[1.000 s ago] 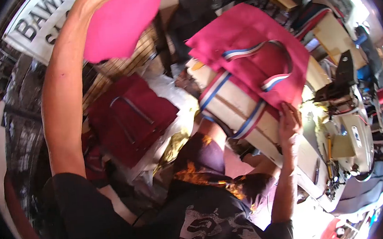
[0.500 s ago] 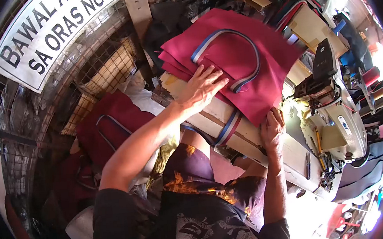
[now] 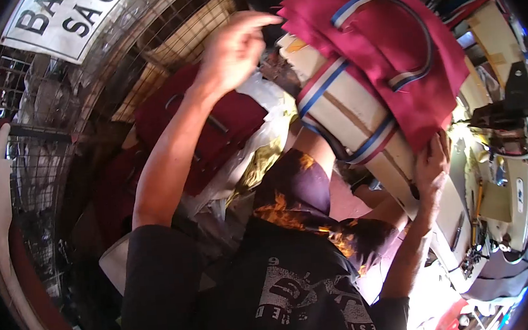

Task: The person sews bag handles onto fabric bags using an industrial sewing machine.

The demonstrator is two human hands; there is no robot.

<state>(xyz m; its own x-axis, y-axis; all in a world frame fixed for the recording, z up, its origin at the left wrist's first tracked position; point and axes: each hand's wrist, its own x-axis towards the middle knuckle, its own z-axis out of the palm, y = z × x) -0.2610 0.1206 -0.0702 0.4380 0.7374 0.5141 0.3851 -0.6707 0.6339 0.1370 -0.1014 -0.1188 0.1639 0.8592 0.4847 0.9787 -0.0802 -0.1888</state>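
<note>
White sign (image 3: 66, 19) hanging on wire mesh (image 3: 160, 30), top left: black block capitals in two lines, both running out of frame at the top edge. Upper line showing "BA"; lower line showing "SA", then a round letter, likely "O". Nothing more of it reading

Black T-shirt (image 3: 224, 292) of the wearer carrying a white print (image 3: 305, 298), lying upside down to the camera. "EST" reading near the lower edge. A lone digit, "6" or "9", sitting above the graphic. One more row of letters showing, too broken to make out

Sewing machine (image 3: 509, 201), far right, bearing a small label, too small to be reading
</note>
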